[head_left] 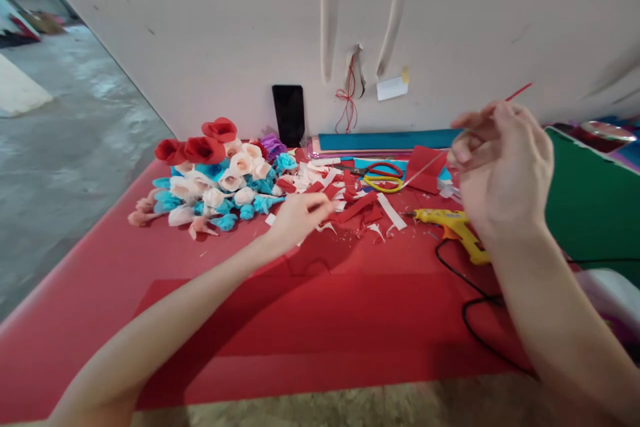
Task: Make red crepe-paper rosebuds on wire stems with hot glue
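- Right hand (503,160) pinches a thin stick (427,169), held aslant above the red surface (100,293).
- Left hand (303,215), loosely curled, is beside paper scraps (361,207); cannot tell whether it holds anything.

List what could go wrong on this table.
The glue gun points its nozzle toward paper scraps; if hot, it might scorch them. The black cord loops by the right arm and could snag. The right hand pinches a thin stick, which may slip.
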`<state>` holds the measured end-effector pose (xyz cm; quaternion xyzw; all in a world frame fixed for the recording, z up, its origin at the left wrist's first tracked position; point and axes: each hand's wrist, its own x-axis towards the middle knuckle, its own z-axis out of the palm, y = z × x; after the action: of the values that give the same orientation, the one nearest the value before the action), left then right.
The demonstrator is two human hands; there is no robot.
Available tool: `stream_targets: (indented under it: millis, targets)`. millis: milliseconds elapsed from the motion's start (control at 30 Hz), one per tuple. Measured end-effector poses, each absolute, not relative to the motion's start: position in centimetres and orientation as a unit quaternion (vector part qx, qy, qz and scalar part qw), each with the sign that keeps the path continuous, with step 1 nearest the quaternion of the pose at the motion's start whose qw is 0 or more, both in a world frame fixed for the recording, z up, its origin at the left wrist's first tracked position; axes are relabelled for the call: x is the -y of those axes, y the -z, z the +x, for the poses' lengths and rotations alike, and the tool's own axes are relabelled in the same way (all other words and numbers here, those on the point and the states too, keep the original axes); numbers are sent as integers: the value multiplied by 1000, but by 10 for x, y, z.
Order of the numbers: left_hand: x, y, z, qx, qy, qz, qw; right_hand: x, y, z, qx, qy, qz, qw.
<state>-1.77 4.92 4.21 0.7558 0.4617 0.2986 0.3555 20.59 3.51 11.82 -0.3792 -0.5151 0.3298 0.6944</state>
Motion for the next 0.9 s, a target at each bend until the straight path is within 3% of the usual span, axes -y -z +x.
stream_targets:
  millis: [200, 533, 700, 900]
  targets:
    - [-79, -37, -33, -465, -321, 796, 218, -12, -88, 211, 520, -428, -429, 603]
    - [-71, -38, -21, -426, -302, 818, 241, 3, -61, 202, 519, -493, -457, 527]
    - [-47, -62, -2, -384, -312, 815, 300, 7, -64, 183, 572, -444, -447, 524]
    - [-29, -75, 23, -320, -287, 838, 337, 3, -62, 166, 632, -259, -448, 577]
